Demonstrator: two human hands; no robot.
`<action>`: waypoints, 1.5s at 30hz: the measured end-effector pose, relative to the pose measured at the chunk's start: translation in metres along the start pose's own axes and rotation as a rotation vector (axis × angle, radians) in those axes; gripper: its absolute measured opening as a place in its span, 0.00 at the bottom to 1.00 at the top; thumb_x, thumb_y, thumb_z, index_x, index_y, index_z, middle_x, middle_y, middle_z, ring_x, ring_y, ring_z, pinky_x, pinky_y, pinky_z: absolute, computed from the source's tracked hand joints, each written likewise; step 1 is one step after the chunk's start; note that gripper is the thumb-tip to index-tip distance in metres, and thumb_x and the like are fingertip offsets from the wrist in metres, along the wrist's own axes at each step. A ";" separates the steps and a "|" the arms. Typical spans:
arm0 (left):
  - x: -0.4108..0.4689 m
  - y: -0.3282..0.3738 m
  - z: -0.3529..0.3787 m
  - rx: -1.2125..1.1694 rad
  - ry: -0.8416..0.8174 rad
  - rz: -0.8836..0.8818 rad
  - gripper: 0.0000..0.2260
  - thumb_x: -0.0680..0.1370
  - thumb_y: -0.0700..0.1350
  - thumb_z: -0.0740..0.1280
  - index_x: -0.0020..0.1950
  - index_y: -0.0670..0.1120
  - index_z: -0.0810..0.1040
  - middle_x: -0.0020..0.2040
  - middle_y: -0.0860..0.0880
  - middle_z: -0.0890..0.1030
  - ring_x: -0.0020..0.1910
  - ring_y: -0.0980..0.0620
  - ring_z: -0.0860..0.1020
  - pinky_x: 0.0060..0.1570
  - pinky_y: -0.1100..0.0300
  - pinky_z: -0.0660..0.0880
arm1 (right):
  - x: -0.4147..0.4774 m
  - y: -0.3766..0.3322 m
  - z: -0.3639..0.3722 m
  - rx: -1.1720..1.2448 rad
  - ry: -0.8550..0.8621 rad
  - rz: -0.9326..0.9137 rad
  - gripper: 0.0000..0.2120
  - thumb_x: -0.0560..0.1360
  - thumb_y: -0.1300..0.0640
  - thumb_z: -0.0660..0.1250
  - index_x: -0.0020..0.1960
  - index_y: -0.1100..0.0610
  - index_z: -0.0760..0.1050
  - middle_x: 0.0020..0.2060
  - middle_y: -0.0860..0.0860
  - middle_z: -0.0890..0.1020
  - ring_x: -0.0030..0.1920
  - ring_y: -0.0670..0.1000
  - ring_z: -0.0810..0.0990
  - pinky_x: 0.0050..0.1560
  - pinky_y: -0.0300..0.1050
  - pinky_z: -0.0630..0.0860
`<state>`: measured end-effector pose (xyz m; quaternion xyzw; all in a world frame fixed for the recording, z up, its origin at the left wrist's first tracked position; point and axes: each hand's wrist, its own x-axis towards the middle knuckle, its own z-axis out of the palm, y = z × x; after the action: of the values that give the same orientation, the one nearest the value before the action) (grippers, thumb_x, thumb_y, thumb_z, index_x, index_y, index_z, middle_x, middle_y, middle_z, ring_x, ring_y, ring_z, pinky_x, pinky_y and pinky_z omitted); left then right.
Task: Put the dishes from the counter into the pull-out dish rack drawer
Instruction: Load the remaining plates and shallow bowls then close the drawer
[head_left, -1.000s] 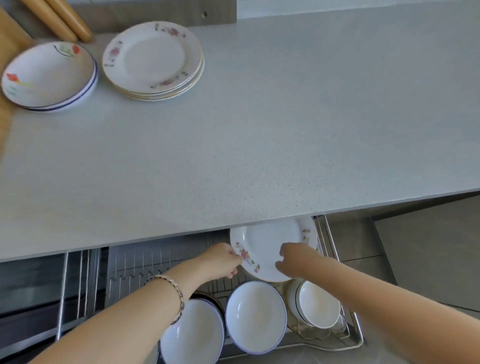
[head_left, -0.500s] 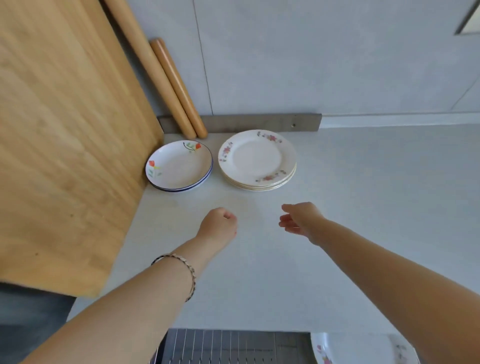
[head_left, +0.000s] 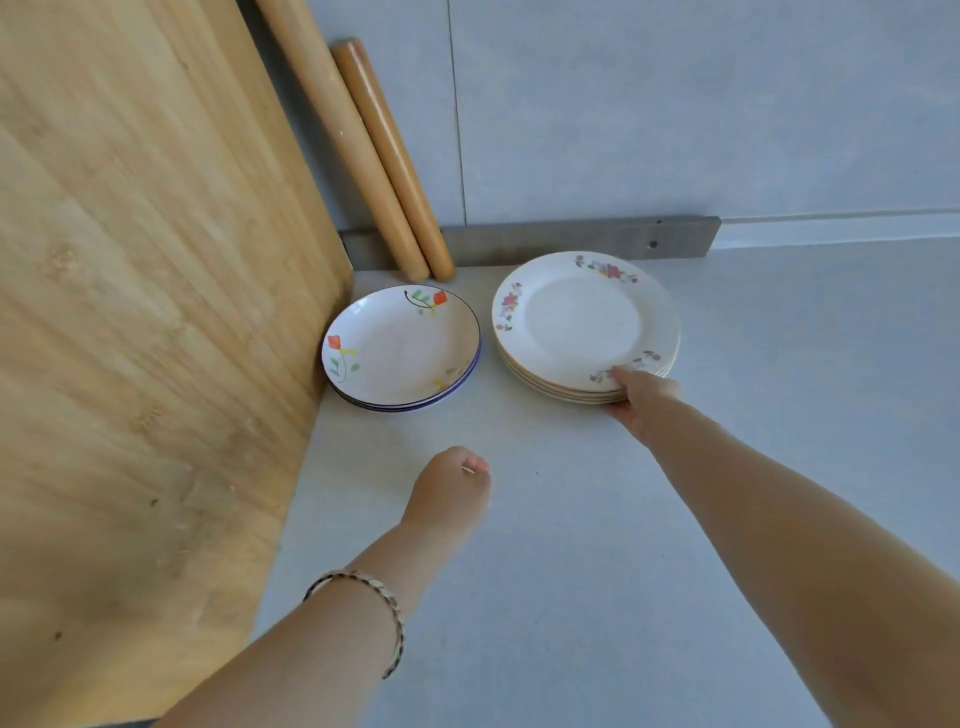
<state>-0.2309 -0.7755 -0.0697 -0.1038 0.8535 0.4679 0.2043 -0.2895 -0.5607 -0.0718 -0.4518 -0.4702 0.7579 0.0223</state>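
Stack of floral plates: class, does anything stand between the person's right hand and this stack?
Nothing visible does. The right hand already touches the near rim of the stack of floral plates; the counter around it lies bare.

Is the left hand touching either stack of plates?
No. The left hand is a loose fist over bare counter, apart from both stacks.

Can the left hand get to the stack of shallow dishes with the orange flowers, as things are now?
Probably yes. The left hand is loosely closed over bare counter, and nothing lies between it and the orange-flower dishes. The wooden board touches or nearly touches the stack's left side, so its near or right rim looks easier to take.
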 end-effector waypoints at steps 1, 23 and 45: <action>0.001 -0.001 0.000 -0.033 -0.003 -0.016 0.12 0.77 0.39 0.58 0.35 0.50 0.72 0.38 0.47 0.80 0.43 0.45 0.81 0.41 0.60 0.73 | 0.000 0.000 -0.001 -0.004 0.010 0.005 0.20 0.73 0.68 0.67 0.64 0.62 0.70 0.61 0.61 0.77 0.60 0.60 0.77 0.57 0.58 0.77; -0.057 0.006 0.081 -0.052 -0.098 -0.150 0.17 0.71 0.58 0.68 0.50 0.48 0.69 0.43 0.49 0.78 0.38 0.51 0.77 0.40 0.59 0.74 | -0.107 0.039 -0.223 -0.475 -0.220 0.219 0.11 0.74 0.70 0.61 0.56 0.67 0.73 0.44 0.61 0.82 0.42 0.58 0.82 0.34 0.46 0.81; -0.113 0.023 0.099 -0.158 0.117 -0.329 0.21 0.73 0.51 0.66 0.59 0.38 0.74 0.47 0.42 0.79 0.35 0.46 0.76 0.30 0.61 0.69 | -0.110 0.015 -0.215 -0.912 -0.065 -0.130 0.24 0.76 0.44 0.57 0.63 0.60 0.69 0.49 0.53 0.77 0.50 0.57 0.76 0.52 0.52 0.76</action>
<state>-0.1133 -0.6815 -0.0490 -0.2846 0.7962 0.4869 0.2191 -0.0673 -0.4701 -0.0420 -0.3609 -0.7834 0.4844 -0.1462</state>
